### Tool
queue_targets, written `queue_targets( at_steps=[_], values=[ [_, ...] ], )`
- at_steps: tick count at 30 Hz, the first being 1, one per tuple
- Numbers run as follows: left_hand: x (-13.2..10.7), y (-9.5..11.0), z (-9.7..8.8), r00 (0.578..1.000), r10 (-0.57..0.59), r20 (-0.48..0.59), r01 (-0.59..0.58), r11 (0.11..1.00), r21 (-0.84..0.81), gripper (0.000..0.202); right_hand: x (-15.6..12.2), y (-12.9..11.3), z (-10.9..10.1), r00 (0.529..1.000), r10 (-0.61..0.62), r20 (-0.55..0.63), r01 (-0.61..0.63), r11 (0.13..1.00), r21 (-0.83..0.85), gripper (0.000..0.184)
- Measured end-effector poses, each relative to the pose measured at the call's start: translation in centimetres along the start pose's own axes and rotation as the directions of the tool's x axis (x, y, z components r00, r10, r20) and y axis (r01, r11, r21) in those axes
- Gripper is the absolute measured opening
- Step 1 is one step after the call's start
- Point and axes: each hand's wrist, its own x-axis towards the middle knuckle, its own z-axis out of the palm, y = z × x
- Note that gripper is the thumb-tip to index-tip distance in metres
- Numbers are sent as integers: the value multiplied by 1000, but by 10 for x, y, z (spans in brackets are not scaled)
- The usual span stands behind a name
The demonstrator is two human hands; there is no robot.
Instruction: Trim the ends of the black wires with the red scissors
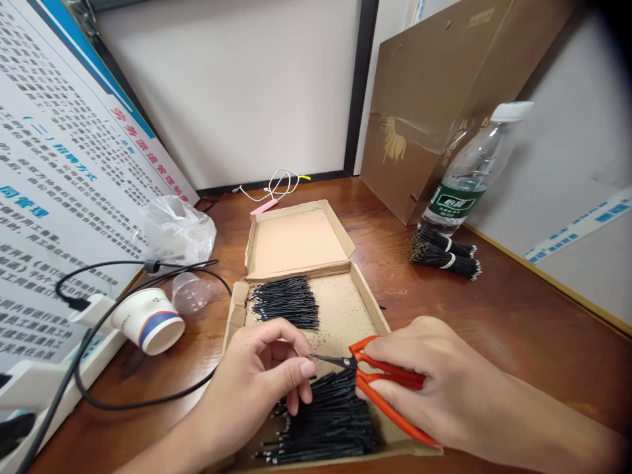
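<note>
Between thumb and forefinger, my left hand pinches a short black wire, mostly hidden by the fingers. My right hand grips red-handled scissors, their dark tips pointing left and reaching the end of the wire at my left fingertips. Under both hands lies an open cardboard box. A pile of black wires with silvery ends fills the near part of the box, below the scissors. Another neat stack of black wires sits in the far left part. Small dark bits are scattered over the cardboard.
Two banded bundles of black wires lie right, beside a water bottle and a large brown box. Left are a tipped paper cup, a clear plastic cup, a plastic bag and a black cable. A white cord lies behind.
</note>
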Motion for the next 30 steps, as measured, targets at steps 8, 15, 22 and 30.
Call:
queue_targets(
  at_steps=[8, 15, 22, 30],
  values=[
    [1, -1, -1, 1000, -6, 4, 6, 1000, 14, 14, 0, -2, 0, 997, 68, 19, -69, 997, 35, 10],
    [0, 1, 1, 1000, -28, 6, 28, 999, -29, 16, -2, 2, 3, 1000, -4, 4, 4, 1000, -6, 21],
    [0, 4, 2, 999, -35, 8, 35, 999, -31, 18, 0, -1, 1, 998, 51, 46, -52, 998, 23, 13],
    [0, 3, 2, 999, -47, 12, 47, 998, -27, 19, 1, 2, 3, 1000, 21, 12, -21, 1000, 22, 19]
  ],
)
